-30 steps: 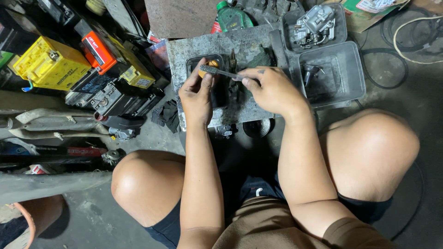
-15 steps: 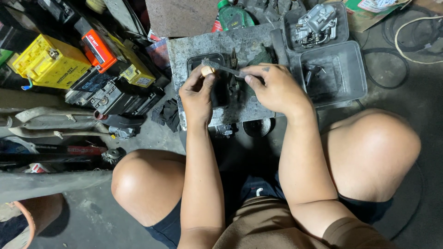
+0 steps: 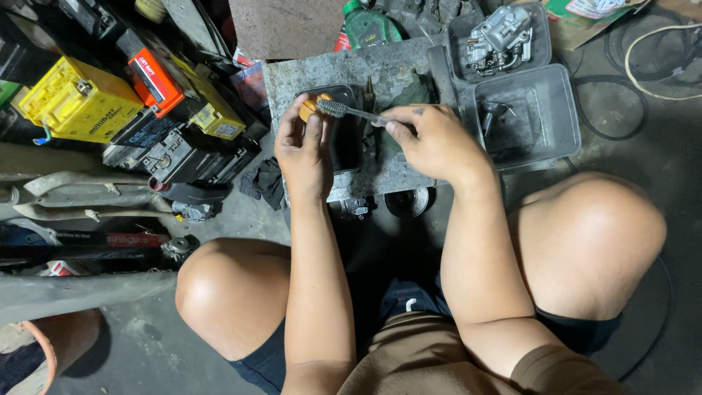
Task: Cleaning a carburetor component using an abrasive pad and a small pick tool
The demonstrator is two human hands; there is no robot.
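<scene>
Stone slab [image 3: 344, 69], grey and stained, serves as a low bench at twelve o'clock of the squatting person, whose bare knees flank it at four and eight o'clock. On its right stand two grey plastic trays: the nearer one [image 3: 559, 110] at one o'clock holds a few dark metal bits, and the farther one [image 3: 459, 33] cradles a silver carburettor body [image 3: 501, 36], apparently kept apart from the loose pieces. At ten o'clock lies a heap of vehicle batteries, a yellow battery [image 3: 77, 99] the brightest, with an orange-topped one [image 3: 153, 77] just beside it. A green bottle [image 3: 371, 25] stands at the slab's far edge.

A small dark tray [image 3: 345, 150] sits on the slab under the hands, likely so that grime falls into it. The left hand [image 3: 306, 150] is curled, fingertips pinching a small orange part [image 3: 313, 106] and holding it up above that tray, where the bristles can reach it. The right hand [image 3: 433, 139] is closed around the handle of a wire brush [image 3: 344, 111], whose bristled head points toward nine o'clock and rests against the orange part, the handle gripped far back, seemingly for a scrubbing stroke.
</scene>
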